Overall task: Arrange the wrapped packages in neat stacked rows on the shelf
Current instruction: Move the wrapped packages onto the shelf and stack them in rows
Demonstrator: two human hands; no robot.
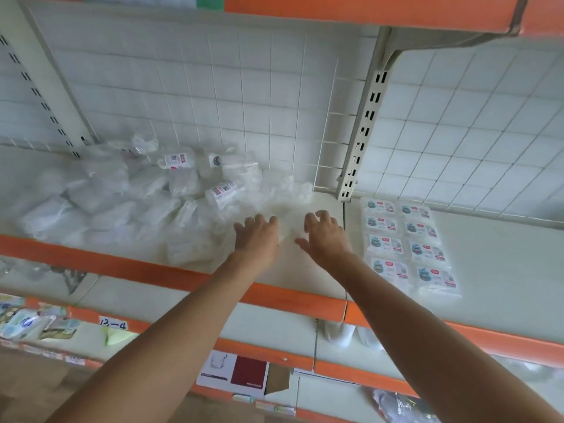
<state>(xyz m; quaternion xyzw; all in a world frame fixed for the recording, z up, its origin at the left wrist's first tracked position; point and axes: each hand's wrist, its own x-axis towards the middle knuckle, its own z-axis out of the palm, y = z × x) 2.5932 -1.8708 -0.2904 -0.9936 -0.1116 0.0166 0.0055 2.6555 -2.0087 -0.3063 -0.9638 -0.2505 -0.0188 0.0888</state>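
Note:
A loose heap of clear-wrapped white packages (pixel 137 203) covers the left half of the cream shelf (pixel 305 270). On the adjoining shelf section to the right, labelled packages (pixel 409 242) lie flat in two neat rows. My left hand (pixel 258 235) and my right hand (pixel 325 235) reach side by side over the shelf, fingers spread and slightly bent, at a blurred wrapped package (pixel 288 221) at the heap's right edge. Neither hand plainly grips it.
A slotted upright post (pixel 363 123) and a wire grid back panel (pixel 244 102) stand behind the shelf. An orange shelf edge (pixel 152 270) runs along the front. Another shelf hangs overhead. Lower shelves hold a box (pixel 235 374) and assorted goods.

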